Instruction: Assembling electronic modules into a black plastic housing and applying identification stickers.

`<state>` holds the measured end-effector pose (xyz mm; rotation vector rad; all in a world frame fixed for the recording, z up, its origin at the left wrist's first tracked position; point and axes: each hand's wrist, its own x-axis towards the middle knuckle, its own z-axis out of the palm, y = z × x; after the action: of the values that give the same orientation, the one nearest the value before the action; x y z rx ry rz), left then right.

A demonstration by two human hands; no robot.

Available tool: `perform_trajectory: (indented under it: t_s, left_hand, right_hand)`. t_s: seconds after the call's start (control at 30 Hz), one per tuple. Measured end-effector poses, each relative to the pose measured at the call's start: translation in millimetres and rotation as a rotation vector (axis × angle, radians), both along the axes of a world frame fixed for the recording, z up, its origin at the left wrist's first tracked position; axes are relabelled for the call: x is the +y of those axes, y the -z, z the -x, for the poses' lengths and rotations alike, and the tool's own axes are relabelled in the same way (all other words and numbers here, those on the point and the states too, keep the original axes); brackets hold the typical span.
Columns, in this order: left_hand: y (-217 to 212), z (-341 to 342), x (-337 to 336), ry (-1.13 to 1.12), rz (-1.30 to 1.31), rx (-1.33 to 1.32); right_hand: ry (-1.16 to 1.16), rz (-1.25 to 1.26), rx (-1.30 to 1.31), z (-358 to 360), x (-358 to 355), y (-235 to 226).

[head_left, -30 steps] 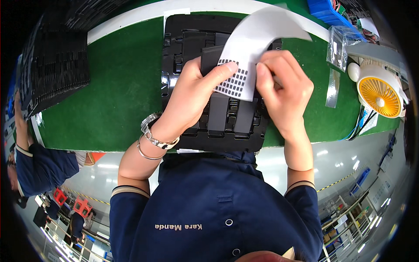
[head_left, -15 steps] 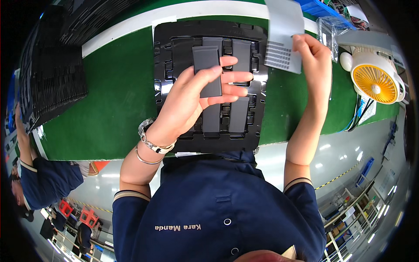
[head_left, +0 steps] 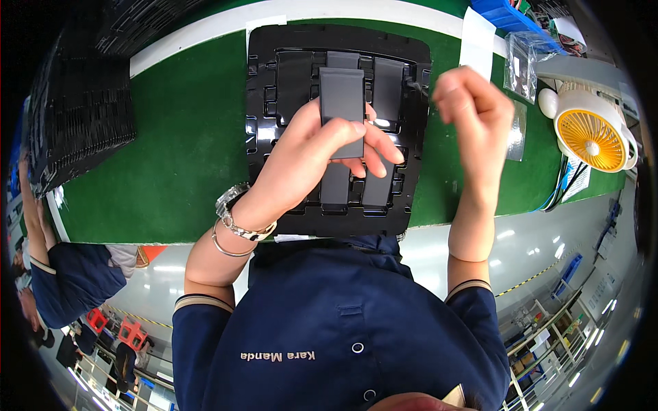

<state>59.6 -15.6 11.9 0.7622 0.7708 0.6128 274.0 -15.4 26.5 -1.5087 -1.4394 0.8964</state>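
My left hand [head_left: 322,140] is closed around a dark grey flat rectangular block [head_left: 341,96], thumb on its face and fingers beneath. The block is held above a black moulded plastic tray [head_left: 274,219]. Similar dark grey blocks [head_left: 388,85] lie in the tray's recesses, partly hidden by my hand. To the right of the tray, my right hand [head_left: 473,103] is raised with thumb and forefinger pinched together; whatever is between them is too small to make out. A greyish sheet [head_left: 517,131] lies on the green table beside my right wrist, partly covered by it.
Tall stacks of black trays [head_left: 86,123] stand at the left. At the right are a white fan with a yellow grille [head_left: 589,140], clear plastic bags [head_left: 521,65], a white paper [head_left: 478,41] and a blue bin [head_left: 504,14]. Another person [head_left: 75,281] is at the far left.
My right hand has let go of the grey sheet with rows of marks, which has left the area above the table's back edge. The left hand and block have shifted slightly right.
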Motion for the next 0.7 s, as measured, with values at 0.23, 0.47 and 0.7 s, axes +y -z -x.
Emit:
perform_trajectory:
  t_s: [0.23, 0.47, 0.7]
  left_hand:
    - [-4.1, -2.2, 1.2, 0.044, -0.089, 0.064]
    - [-6.5, -2.7, 0.3, -0.023, -0.064, 0.073]
    - [-8.1, 4.3, 1.2, -0.043, 0.021, 0.027]
  right_hand:
    - [-0.115, 0.015, 0.109, 15.8, -12.5, 2.6]
    - [-0.404, -0.679, -0.261, 18.7, -4.9, 11.3]
    - [-0.418, -0.807, -0.432, 24.5, -9.0, 13.5]
